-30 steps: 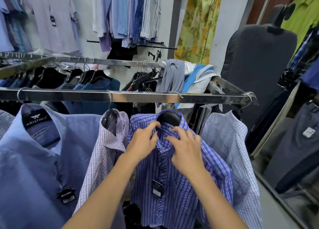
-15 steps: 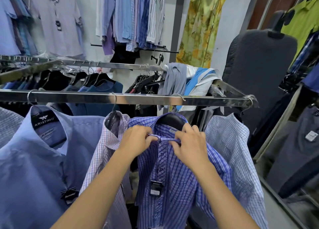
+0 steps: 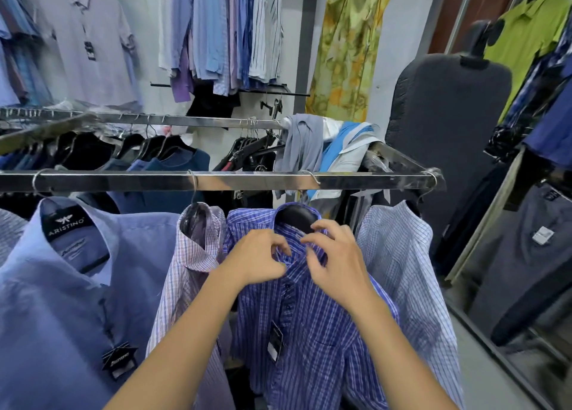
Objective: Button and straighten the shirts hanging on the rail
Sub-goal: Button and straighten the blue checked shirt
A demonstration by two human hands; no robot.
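Two hands [image 3: 259,262] [image 3: 338,269] on one blue shirt [image 3: 312,341]

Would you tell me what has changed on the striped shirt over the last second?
On the blue striped shirt, the left hand and right hand drew closer; the collar, stretched taut between them before, now looks closed at the throat. Both keep their grip; the shirt stays on the rail.

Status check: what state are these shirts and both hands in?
blue striped shirt: hung, front closed, top button hidden.
left hand: pinches its collar.
right hand: pinches its collar.
light blue shirt: collar open.
pink checked shirt: collar open, turned sideways.
white checked shirt: front hidden.
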